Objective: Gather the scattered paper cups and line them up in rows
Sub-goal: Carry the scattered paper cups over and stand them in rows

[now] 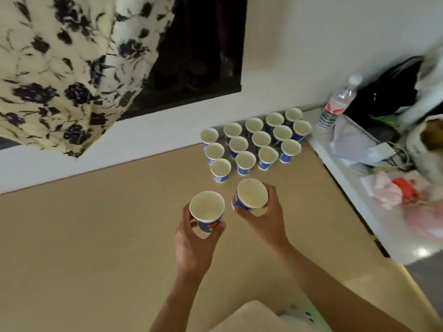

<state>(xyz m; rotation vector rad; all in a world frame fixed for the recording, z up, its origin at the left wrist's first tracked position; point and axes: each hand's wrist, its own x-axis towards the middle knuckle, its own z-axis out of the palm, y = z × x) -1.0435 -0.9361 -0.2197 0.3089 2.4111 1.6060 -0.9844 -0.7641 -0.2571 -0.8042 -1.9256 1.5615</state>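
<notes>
Several blue paper cups with white insides stand upright in rows (256, 140) at the far end of the tan table (96, 236), close to the wall. My left hand (191, 243) grips one blue cup (207, 209) upright above the table. My right hand (266, 221) grips another blue cup (251, 194), tilted a little to the left, just in front of the nearest row. The two held cups are side by side and apart from each other.
A floral curtain (60, 68) hangs at the upper left beside a dark window. To the right runs a white ledge (340, 168) with a water bottle (335, 106), a black bag (383, 92), cables and plastic bags.
</notes>
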